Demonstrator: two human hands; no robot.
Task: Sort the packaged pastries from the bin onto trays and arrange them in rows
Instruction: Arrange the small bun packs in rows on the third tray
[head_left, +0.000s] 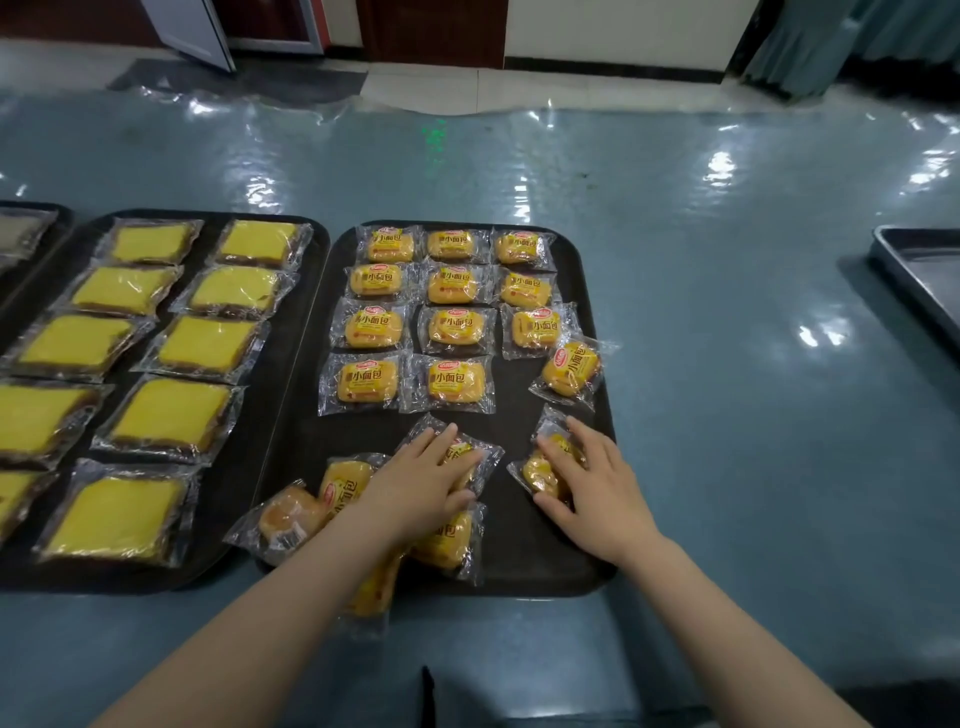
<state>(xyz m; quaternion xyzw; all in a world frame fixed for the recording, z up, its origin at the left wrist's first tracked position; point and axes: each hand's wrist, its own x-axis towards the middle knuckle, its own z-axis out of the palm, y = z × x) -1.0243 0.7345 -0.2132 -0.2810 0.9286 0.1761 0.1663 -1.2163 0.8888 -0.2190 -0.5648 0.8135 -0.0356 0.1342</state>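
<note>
A black tray (519, 566) in the middle holds several small wrapped yellow buns (457, 285) laid in three neat rows at its far end. One bun (570, 370) lies tilted at the tray's right edge. My left hand (415, 480) lies flat with straight fingers on a bun pack (470, 449) near the tray's front. My right hand (597, 486) rests on another bun pack (540, 470), thumb at its near side. More loose buns (288, 517) lie heaped at the front left corner, partly hidden under my left forearm.
A second black tray (260, 426) on the left carries two rows of larger wrapped yellow cake slices (208, 345). Another tray edge (31, 244) shows at far left. A metal tray (919, 275) sits at the right edge. The table (727, 364) is covered in shiny blue plastic.
</note>
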